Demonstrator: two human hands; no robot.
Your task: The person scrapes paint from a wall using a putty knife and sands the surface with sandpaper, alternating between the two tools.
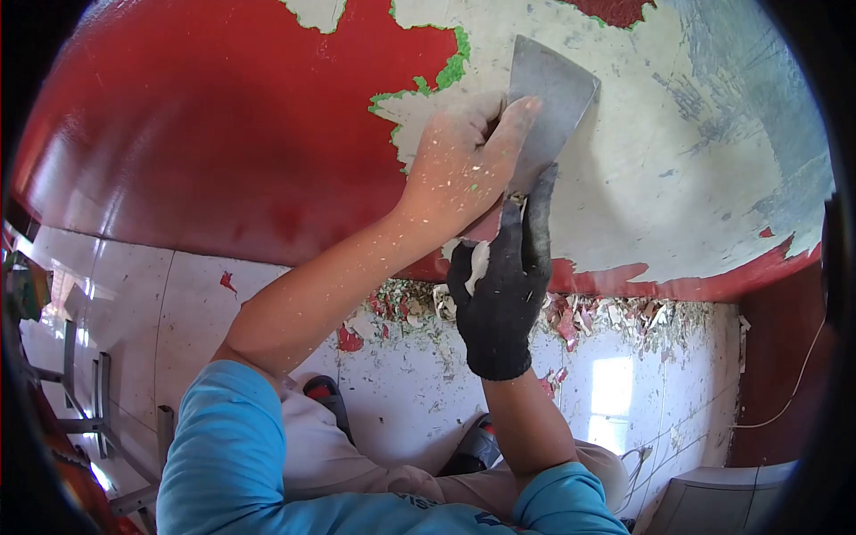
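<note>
My bare left hand [459, 160], dusted with pale flecks, is closed on a wide metal scraper [555, 98], its thumb lying along the blade. Below it, my right hand [504, 285] in a black glove wraps round the scraper's lower end, where a reddish handle partly shows. The blade points up and lies close to a pale, scraped area [642, 196] of a large curved wall. To the left the wall still bears glossy red paint [294, 125], with a ragged green edge [446, 71] between the two.
Paint chips [588, 321] lie along the wall's foot on the white tiled floor [205, 303]. Metal frame legs [102, 392] stand at the left. A grey box-like object [713, 504] and a thin cable [789, 397] are at the lower right.
</note>
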